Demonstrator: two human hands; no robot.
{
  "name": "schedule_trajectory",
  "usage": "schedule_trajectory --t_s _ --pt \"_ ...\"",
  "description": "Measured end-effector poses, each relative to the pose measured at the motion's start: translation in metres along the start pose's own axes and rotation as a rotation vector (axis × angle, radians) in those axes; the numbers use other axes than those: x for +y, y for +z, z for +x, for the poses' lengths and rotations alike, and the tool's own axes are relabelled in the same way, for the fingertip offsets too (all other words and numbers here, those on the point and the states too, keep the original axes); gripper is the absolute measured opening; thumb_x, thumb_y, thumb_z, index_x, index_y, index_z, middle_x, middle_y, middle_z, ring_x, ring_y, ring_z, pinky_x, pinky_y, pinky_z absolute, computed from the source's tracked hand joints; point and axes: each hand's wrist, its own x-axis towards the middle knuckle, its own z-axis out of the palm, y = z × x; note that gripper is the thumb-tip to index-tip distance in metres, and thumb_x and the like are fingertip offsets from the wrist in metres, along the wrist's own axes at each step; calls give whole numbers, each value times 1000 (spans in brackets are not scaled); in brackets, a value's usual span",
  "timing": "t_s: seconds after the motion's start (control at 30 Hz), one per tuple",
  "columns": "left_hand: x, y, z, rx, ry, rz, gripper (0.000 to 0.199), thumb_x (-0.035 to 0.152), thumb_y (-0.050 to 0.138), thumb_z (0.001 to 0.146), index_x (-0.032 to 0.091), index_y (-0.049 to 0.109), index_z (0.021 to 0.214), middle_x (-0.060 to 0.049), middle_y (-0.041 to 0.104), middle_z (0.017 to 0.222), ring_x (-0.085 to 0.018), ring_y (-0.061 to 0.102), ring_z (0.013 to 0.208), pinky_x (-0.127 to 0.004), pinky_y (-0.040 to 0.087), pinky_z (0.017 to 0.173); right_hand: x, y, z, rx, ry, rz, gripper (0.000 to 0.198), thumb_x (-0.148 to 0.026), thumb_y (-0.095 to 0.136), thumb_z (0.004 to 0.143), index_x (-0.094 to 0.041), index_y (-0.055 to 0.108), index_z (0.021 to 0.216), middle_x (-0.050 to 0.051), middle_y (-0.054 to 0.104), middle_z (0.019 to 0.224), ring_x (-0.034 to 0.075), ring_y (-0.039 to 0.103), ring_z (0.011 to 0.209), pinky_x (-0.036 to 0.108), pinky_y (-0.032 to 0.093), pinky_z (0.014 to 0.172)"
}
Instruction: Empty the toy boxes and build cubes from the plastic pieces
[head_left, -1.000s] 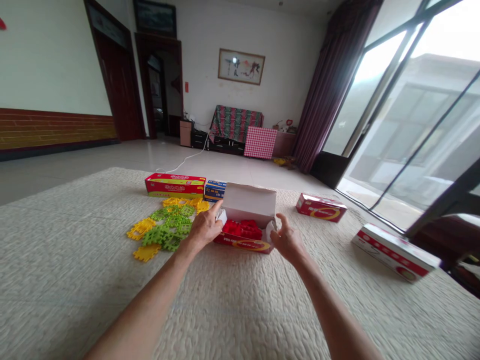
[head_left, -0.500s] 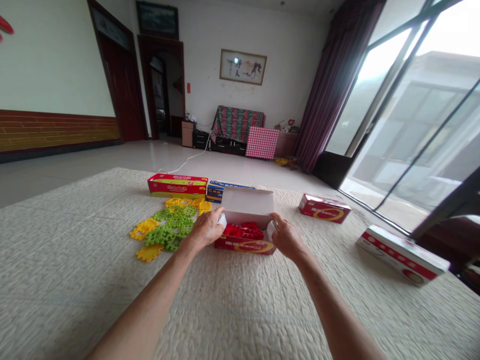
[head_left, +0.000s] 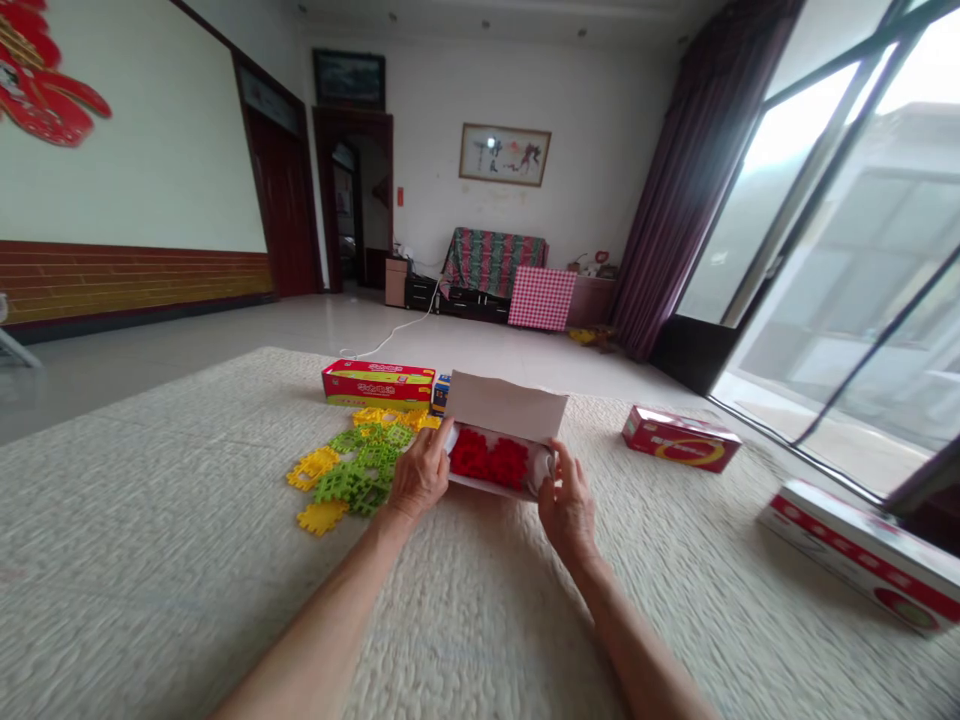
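Observation:
Between my hands is an open cardboard box (head_left: 510,408), its lid raised at the back and its mouth tipped toward me. Red notched plastic pieces (head_left: 489,460) lie inside it. My left hand (head_left: 421,468) grips the box's left end, thumb and fingers closed on the wall. At the right end, my right hand (head_left: 567,502) holds the box by its wall, near a white side flap (head_left: 541,468). Just left of my left hand, green plastic pieces (head_left: 366,470) and yellow plastic pieces (head_left: 322,516) of the same notched sort are spread on the cream quilted cover (head_left: 465,620).
A red and green box (head_left: 379,384) stands behind the loose pieces, with a blue box (head_left: 441,394) partly hidden beside it. To the right lie a dark red box (head_left: 681,440) and a white and red box (head_left: 862,555).
The box has tilted toward me, so its printed front no longer shows and more of the red pieces is visible. My hands moved with it. The view has shifted slightly left and up.

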Motion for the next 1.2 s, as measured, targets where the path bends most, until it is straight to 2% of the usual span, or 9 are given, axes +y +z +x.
schedule_trajectory --t_s 0.17,0.3,0.43,0.53,0.63,0.73,0.87,1.07,1.2 --pt "-3 5 -9 -11 -28 6 59 13 41 86 19 38 145 -10 61 102 -20 62 86 -26 50 71 0 0 -6 17 -31 -2 58 -11 40 78 -25 43 134 5 56 96 18 58 81 30 52 62" --pt "4 -7 -3 -134 -98 51 67 13 45 83 21 31 149 -9 63 99 -18 63 77 -25 49 66 -4 -3 -3 -9 -15 -78 58 -12 41 74 -23 44 130 6 57 94 19 59 78 32 50 63" --pt "16 -21 8 -279 -160 137 72 10 46 82 17 25 151 -9 65 86 -18 63 67 -26 48 63 -12 -6 3 -82 51 -162 59 -10 37 71 -20 44 129 6 57 88 20 56 72 32 45 60" --pt "23 -24 11 -309 -191 153 75 6 46 80 15 25 151 -10 66 83 -19 64 67 -26 47 63 -14 -8 6 -102 82 -170 60 -9 36 69 -19 44 127 5 56 84 19 55 70 31 44 60" --pt "23 -16 5 -264 -156 95 73 3 43 81 18 25 151 -10 67 89 -17 65 71 -25 48 65 -11 -9 4 -72 89 -122 59 -10 38 68 -20 44 126 5 56 86 18 56 73 31 45 62" --pt "20 -4 -4 -199 -96 11 69 4 39 86 21 23 151 -8 67 95 -16 65 77 -25 50 70 -2 -7 -1 15 90 -84 56 -13 40 72 -21 45 127 5 58 89 19 58 78 32 48 65" --pt "16 10 -13 -62 2 -70 68 5 34 91 25 16 153 -7 67 105 -16 67 89 -26 53 77 8 -2 -7 131 96 -49 53 -18 43 77 -20 43 130 7 60 93 20 60 81 34 50 67" --pt "10 13 -13 164 78 -108 71 2 33 90 28 11 154 -8 64 125 -17 64 108 -29 54 90 4 5 -10 211 80 37 46 -25 46 84 -19 44 130 10 61 101 21 62 87 29 51 59" --pt "7 12 -12 246 103 -133 72 1 35 89 27 15 153 -9 60 134 -16 60 118 -29 52 98 0 4 -9 255 31 31 43 -28 47 87 -20 46 129 10 61 100 20 62 84 29 53 59"
